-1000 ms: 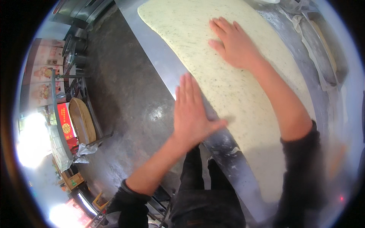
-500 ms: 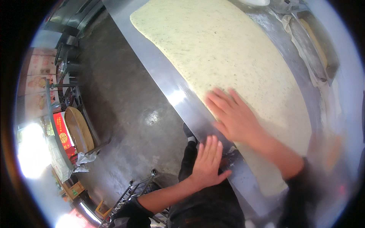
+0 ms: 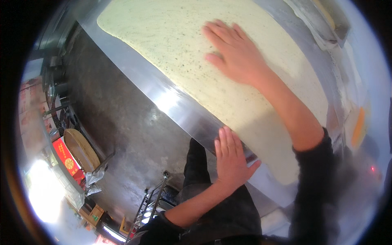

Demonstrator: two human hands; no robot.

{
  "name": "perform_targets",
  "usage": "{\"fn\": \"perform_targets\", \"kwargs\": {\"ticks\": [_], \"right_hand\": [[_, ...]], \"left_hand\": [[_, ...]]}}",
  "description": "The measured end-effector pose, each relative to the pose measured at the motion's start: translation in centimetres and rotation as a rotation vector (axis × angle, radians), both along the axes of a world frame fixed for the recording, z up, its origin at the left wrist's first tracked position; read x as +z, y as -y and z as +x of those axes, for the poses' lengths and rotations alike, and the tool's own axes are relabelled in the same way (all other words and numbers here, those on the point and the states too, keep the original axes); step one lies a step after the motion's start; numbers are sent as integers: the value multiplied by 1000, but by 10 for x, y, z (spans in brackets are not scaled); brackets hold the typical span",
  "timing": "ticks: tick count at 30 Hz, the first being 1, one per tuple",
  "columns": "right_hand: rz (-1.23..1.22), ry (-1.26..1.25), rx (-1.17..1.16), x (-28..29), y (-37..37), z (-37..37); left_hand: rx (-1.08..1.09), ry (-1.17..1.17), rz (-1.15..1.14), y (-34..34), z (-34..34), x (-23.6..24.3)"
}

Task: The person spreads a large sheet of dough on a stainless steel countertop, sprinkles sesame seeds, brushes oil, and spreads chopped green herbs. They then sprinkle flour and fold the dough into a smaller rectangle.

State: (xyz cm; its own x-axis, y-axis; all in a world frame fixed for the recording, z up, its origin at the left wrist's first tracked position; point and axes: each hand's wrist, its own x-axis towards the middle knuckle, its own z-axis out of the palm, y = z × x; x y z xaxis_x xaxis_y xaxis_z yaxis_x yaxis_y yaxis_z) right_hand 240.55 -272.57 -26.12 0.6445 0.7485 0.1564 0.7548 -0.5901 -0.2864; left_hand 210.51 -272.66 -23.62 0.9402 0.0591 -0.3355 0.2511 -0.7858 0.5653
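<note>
A wide, flat sheet of pale dough (image 3: 175, 57), flecked with dark green bits, covers much of a steel worktable (image 3: 134, 75). My right hand (image 3: 237, 53) lies over the upper middle of the dough, palm down, fingers stretched out and thumb apart; it grips nothing. Close to the table's near edge, my left hand (image 3: 232, 159) is flat with fingers extended and thumb out to the side, beside the dough's lower edge. Nothing is held in it. Whether its palm rests on the steel cannot be made out.
A long metal tray (image 3: 332, 20) and a whitish cloth (image 3: 310, 24) sit at the table's far right. Left of the table is a grey floor (image 3: 118, 114), with a wooden basin (image 3: 81, 149) and red box (image 3: 67, 161) beyond. A metal rack (image 3: 153, 200) stands at lower left.
My right hand has slid up and away across the dough. My left hand has shifted slightly right and up toward the table's edge. The whole view has turned a little.
</note>
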Motion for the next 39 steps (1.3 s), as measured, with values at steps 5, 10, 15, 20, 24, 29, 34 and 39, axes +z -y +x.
{"fn": "perform_targets", "kwargs": {"ticks": [5,10,15,20,24,29,34,39], "right_hand": [[-52,-74,-58,14,141,-68],[-56,-113,-122,33,224,-144],[-192,-235,-161,26,251,-195],[8,-159,186,8,105,-140],[83,-1,55,-7,-22,-20],[-33,102,-422,4,88,11],[140,-117,-51,-1,24,-107],[206,36,-155,-34,-63,18]], "left_hand": [[-132,-72,-60,62,-52,-1],[-462,-166,-140,106,-100,11],[-571,-74,-366,106,-126,-2],[-762,19,-362,68,-123,-21],[-617,30,-293,24,-100,-25],[-183,260,-92,-52,-48,-38],[155,399,42,-119,7,-43],[191,524,133,-180,72,-29]]}}
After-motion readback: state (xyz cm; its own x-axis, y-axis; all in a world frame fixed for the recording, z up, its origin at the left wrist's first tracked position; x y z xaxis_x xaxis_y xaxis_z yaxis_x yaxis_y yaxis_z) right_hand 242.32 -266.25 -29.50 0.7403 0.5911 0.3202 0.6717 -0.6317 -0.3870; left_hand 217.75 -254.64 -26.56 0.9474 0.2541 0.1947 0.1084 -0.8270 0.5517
